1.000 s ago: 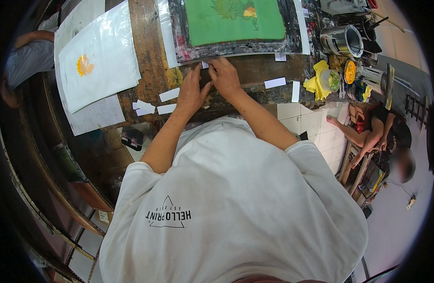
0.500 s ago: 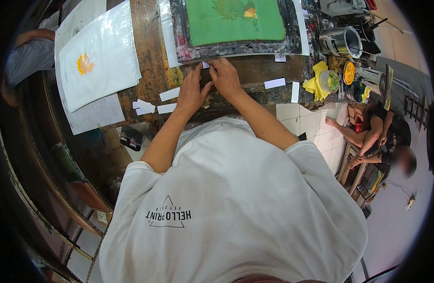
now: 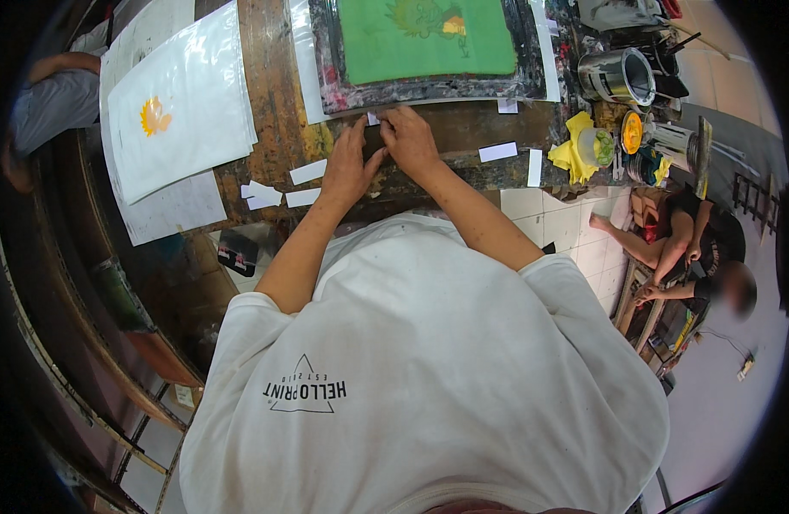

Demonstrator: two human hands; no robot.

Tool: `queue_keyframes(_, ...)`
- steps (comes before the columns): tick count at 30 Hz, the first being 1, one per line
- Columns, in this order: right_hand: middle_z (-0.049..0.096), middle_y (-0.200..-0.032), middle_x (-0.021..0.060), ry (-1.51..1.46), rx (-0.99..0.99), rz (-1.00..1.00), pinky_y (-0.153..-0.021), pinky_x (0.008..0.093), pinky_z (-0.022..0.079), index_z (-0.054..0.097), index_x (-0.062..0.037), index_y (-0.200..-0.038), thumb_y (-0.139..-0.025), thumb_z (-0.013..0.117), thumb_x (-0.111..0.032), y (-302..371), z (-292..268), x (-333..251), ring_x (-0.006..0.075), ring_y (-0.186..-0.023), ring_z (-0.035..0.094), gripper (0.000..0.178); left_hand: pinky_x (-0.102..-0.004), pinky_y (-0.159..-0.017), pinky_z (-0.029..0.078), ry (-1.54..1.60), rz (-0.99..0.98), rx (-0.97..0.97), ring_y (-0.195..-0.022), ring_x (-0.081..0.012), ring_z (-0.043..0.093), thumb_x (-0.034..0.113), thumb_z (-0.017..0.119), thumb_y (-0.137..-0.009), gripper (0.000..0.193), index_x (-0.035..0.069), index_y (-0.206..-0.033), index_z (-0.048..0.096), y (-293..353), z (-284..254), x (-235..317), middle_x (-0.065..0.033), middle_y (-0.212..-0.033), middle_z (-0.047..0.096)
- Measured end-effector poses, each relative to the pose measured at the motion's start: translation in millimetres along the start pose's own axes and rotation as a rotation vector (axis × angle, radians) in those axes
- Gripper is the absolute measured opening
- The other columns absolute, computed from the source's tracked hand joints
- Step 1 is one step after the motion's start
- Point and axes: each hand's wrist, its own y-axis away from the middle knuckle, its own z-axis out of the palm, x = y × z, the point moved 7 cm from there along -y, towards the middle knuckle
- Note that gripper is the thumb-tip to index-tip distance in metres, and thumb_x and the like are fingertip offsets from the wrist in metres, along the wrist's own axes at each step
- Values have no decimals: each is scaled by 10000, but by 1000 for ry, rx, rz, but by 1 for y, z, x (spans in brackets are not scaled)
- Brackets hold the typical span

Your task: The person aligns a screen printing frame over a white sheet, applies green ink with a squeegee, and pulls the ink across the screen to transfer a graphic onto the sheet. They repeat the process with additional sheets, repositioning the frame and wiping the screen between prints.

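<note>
A screen-printing frame (image 3: pixel 412 92) with a green mesh (image 3: pixel 420 51) lies at the far middle of the worktable, and a faint cartoon figure shows on the mesh. At its near edge sits a small white paper strip (image 3: pixel 373 119). My left hand (image 3: pixel 348 163) rests left of the strip, fingers stretched forward and thumb apart. From the right, my right hand (image 3: pixel 409 144) reaches the same spot with its fingers apart and slightly bent. The fingertips of both hands are beside the strip; whether they press on it I cannot tell.
Loose white strips (image 3: pixel 309 171) lie around my hands, another strip (image 3: pixel 497 152) to the right. Plastic-covered sheets (image 3: pixel 185 103) with an orange print are at left. A metal can (image 3: pixel 604 79), yellow cloth (image 3: pixel 568 150) and cup (image 3: pixel 597 146) stand right. A person (image 3: pixel 703 236) sits beyond; another's arm (image 3: pixel 65 64) shows far left.
Both hands stay at the near edge of the frame with almost no movement. The view has shifted very slightly.
</note>
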Motion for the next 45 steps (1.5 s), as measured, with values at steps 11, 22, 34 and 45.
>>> queue_keyframes(11, 698, -1012, 186, 94, -58, 25, -799, 461, 567, 741, -4, -1096, -959, 691, -60, 0, 4, 5, 395, -915, 705, 156, -482, -931, 531, 26, -44, -32, -1025, -376, 637, 265, 796, -965, 763, -1, -1576, 424, 0, -2, 3, -233, -1216, 602)
queue_keyframes(22, 696, -996, 187, -58, -79, -10, -775, 452, 568, 732, -6, -1089, -941, 701, -65, 3, -12, -7, 385, -891, 700, 162, -484, -931, 522, 21, -21, -34, -1073, -384, 639, 259, 802, -956, 762, -21, -1560, 432, -2, -1, -1, -218, -1180, 616)
queue_keyframes(34, 706, -1082, 147, -38, -113, 74, -757, 380, 571, 729, -24, -1138, -961, 697, -32, 80, -161, -21, 295, -905, 704, 180, -455, -846, 525, 36, -2, -22, -972, -351, 617, 352, 778, -994, 743, -41, -1545, 473, -2, 3, -5, -211, -1112, 619)
queue_keyframes(45, 744, -1067, 164, -20, 237, 260, -779, 377, 571, 755, -13, -1142, -968, 698, -70, 96, -276, 17, 302, -908, 724, 191, -379, -746, 504, 9, -61, -16, -819, -245, 539, 352, 811, -976, 746, -83, -1499, 503, -6, -1, 7, -128, -1008, 556)
